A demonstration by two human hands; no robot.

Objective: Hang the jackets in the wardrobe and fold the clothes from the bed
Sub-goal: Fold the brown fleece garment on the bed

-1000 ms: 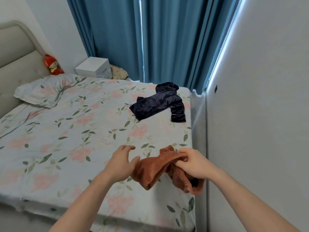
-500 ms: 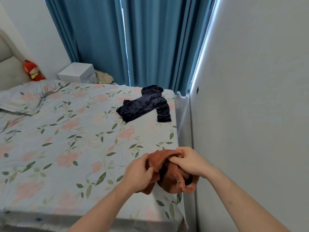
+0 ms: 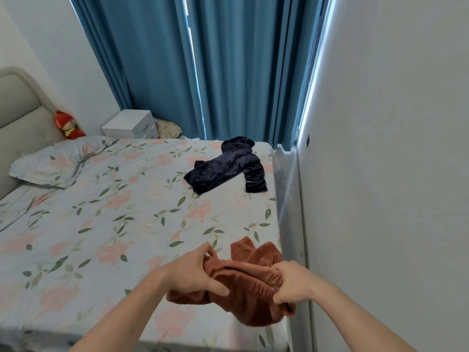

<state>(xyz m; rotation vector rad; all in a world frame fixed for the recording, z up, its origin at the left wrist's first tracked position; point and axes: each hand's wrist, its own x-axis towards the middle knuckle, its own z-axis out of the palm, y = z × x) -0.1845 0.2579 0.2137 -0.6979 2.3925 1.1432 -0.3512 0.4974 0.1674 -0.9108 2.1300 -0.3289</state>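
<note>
A rust-brown fleece garment [image 3: 250, 283] is bunched up at the near right corner of the bed [image 3: 101, 224]. My left hand [image 3: 196, 271] grips its left side, thumb on top. On the right, my right hand [image 3: 291, 282] pinches its gathered edge. Between the two hands the cloth is pulled apart a little, and part of it hangs down below my right hand. Farther back on the bed, near the curtain, a dark navy garment [image 3: 228, 166] lies crumpled.
A floral pillow [image 3: 50, 163] lies at the padded headboard [image 3: 20, 115], with a red doll [image 3: 67, 125] beside it. A white nightstand [image 3: 132, 123] stands by the blue curtains [image 3: 203, 67]. A white wall [image 3: 380, 174] runs close along the bed's right side.
My left hand reached in and took hold of the brown garment. Both hands have since drawn apart, spreading the cloth between them. The camera shifted slightly.
</note>
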